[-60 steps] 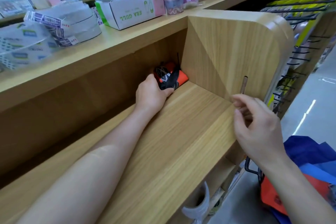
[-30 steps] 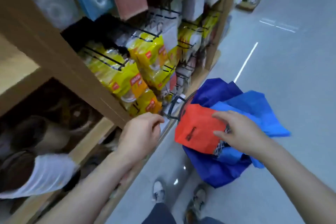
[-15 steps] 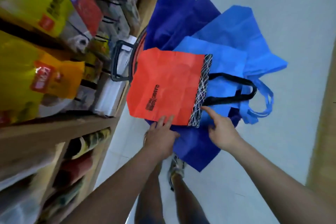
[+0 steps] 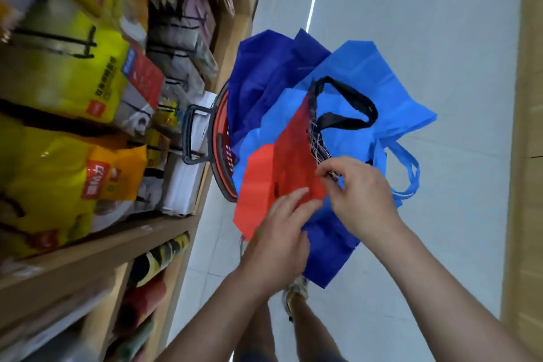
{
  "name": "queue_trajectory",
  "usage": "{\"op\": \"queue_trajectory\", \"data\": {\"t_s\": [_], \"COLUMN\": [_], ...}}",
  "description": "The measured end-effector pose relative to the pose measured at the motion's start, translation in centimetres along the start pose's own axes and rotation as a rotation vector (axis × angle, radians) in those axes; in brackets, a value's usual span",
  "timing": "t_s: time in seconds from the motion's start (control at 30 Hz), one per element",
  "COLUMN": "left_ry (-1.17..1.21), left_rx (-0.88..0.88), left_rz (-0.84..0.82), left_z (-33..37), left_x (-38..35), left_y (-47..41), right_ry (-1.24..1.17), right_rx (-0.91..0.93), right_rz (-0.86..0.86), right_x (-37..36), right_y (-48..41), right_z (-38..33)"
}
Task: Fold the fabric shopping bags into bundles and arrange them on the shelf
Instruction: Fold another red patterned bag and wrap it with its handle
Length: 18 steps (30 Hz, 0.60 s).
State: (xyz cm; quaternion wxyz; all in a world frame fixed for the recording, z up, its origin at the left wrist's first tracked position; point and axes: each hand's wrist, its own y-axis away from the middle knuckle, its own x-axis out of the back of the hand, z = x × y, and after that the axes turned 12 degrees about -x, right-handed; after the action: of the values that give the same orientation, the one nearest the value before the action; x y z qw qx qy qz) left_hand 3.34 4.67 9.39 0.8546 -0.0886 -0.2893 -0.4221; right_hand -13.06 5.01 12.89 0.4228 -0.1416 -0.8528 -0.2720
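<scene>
A red-orange fabric bag [image 4: 264, 173] with a black handle [image 4: 346, 109] and a black-and-white patterned top edge lies creased on a pile of blue bags in the middle. My right hand [image 4: 357, 185] pinches its near edge by the patterned strip. My left hand [image 4: 279, 232] lies on the bag's lower part with its fingers fairly straight. Under it are a light blue bag [image 4: 382, 82] and a dark blue bag [image 4: 264, 67], both loose and unfolded.
The bags sit in a red shopping basket [image 4: 220, 138] with a dark grey handle, standing on the grey floor [image 4: 440, 23]. A wooden shelf unit [image 4: 102, 247] with yellow packets [image 4: 58, 73] fills the left. My legs and shoes show below.
The red-orange bag has gone from lying flat to being folded along its length. My right hand moved onto its edge and pinched it. My left hand slid further onto the bag.
</scene>
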Motion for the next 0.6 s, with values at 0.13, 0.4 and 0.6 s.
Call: {"op": "queue_trajectory", "data": {"t_s": [0.13, 0.4, 0.6], "left_ry": [-0.084, -0.493, -0.497], "left_rx": [0.026, 0.029, 0.043], "left_rz": [0.377, 0.287, 0.421], "left_z": [4.6, 11.7, 20.4], "left_x": [7.3, 16.0, 17.5], "left_y": [0.3, 3.0, 12.1], "right_ry": [0.241, -0.139, -0.304], "right_rx": [0.195, 0.502, 0.517], "right_rz": [-0.05, 0.062, -0.119], "right_x": [8.1, 20.9, 22.7], "right_y": [2.5, 7.4, 8.4], "right_z": [-4.2, -8.9, -12.2]}}
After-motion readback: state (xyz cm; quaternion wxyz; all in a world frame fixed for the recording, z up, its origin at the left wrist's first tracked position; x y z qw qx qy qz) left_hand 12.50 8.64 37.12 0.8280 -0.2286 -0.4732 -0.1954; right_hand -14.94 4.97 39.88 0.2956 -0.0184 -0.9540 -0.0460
